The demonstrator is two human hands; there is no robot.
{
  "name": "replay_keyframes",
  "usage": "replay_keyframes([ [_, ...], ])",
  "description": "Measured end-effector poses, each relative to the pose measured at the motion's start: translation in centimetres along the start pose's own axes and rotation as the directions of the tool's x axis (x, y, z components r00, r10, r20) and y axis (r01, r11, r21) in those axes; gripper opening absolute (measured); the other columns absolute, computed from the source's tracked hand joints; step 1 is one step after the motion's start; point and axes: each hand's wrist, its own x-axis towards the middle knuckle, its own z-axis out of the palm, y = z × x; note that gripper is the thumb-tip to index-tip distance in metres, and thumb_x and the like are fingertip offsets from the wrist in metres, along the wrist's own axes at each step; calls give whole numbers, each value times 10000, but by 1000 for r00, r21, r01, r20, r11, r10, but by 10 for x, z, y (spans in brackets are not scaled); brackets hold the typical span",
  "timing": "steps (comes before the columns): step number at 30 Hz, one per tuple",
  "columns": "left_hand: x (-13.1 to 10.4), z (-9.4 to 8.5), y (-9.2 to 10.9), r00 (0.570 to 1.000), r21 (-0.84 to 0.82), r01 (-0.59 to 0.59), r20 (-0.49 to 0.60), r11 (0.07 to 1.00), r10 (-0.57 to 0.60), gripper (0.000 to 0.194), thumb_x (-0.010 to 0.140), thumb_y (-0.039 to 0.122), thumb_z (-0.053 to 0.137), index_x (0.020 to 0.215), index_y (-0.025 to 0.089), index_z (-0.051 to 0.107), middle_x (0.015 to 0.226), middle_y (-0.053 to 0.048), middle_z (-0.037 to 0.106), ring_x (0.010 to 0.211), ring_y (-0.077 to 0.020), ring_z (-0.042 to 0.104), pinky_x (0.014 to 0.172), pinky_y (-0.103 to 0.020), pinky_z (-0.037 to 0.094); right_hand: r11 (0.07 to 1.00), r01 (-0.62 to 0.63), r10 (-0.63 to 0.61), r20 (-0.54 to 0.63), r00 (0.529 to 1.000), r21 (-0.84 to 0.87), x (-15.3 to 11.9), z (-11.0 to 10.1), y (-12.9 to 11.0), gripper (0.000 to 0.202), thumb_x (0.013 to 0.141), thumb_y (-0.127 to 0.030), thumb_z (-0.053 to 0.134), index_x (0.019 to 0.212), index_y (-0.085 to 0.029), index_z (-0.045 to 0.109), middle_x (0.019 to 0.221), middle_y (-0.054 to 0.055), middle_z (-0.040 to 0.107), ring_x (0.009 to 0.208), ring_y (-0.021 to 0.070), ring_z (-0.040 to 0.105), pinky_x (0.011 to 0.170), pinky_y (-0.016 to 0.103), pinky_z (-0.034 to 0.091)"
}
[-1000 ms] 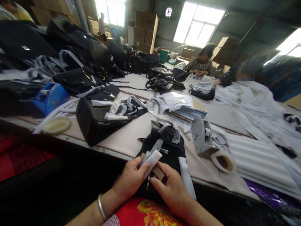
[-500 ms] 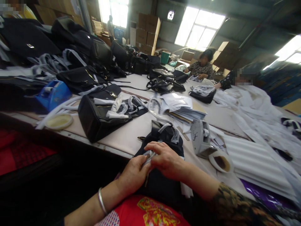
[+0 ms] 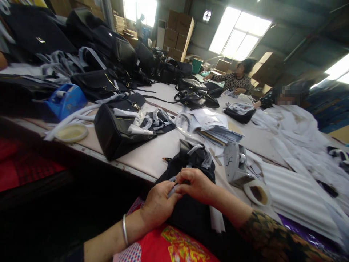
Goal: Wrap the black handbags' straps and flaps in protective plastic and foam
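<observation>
A black bag (image 3: 188,214) lies over the table's front edge and my lap, with clear wrapping and white strips on it. Above it, my left hand (image 3: 160,203) is closed around a pale wrapped strip (image 3: 171,191). My right hand (image 3: 195,185) meets it from the right, fingers pinched at the same strip. The exact spot between the fingertips is too small to make out.
Another black bag (image 3: 109,134) stands to the left, near a blue tape dispenser (image 3: 67,102) and a tape roll (image 3: 71,133). Papers (image 3: 215,125), a grey dispenser (image 3: 236,163) and white foam sheets (image 3: 297,193) lie right. Two people sit across the table.
My right hand's fingers have drawn together into a pinch at the strip. The whole view has shifted slightly. A person across the table has stretched an arm out to the left.
</observation>
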Motion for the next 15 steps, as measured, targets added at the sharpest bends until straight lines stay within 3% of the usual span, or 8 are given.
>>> replay_keyframes([
  [5,1,1,-6,1000,-74,21,-10,997,-22,257,905,412,608,848,198,738,812,-32,728,746,-204,653,645,-270,438,995,-36,46,109,993,-88,1,-9,-5,300,753,-148,765,1039,-186,684,995,41,707,891,189,648,803,306,500],
  [9,4,2,-7,1000,-88,-1,-23,996,-1,198,879,361,634,840,205,749,809,-26,725,756,-204,649,662,-268,447,995,2,15,177,984,-96,8,-10,-9,126,817,-165,718,941,-175,738,1008,61,703,922,188,657,856,299,503],
  [13,6,4,-8,999,-86,50,11,995,-49,244,865,422,630,824,209,741,801,-44,739,742,-232,658,653,-295,466,973,-44,101,247,964,-226,18,-11,-18,61,789,-125,704,810,-153,753,863,23,683,767,138,633,695,217,479],
  [15,8,6,-17,996,-100,94,18,991,-93,300,836,497,636,888,226,755,873,-66,766,810,-282,684,713,-344,508,944,14,92,305,948,-331,25,-13,-22,71,800,-175,706,827,-133,757,871,34,694,755,138,622,644,204,454],
])
